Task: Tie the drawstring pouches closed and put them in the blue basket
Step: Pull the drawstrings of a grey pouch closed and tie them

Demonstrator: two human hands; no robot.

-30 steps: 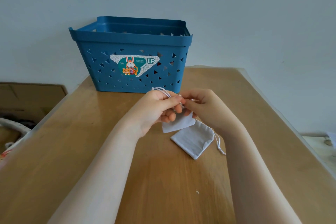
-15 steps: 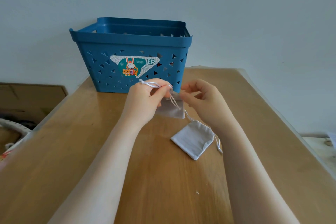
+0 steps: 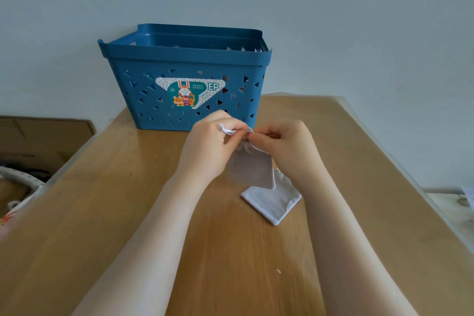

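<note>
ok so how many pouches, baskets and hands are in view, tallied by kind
pouches: 2, a held pouch hanging from both hands and a pouch lying on the table
blue basket: 1
hands: 2, left hand and right hand, both pinching the held pouch's drawstring
total: 5

The blue basket [image 3: 184, 59], in the upper middle of the frame, carries a sticker [image 3: 189, 92] on its near wall. Large white letters "EP" stand at the sticker's right end. The smaller print beside its cartoon rabbit is too small to read.
</note>
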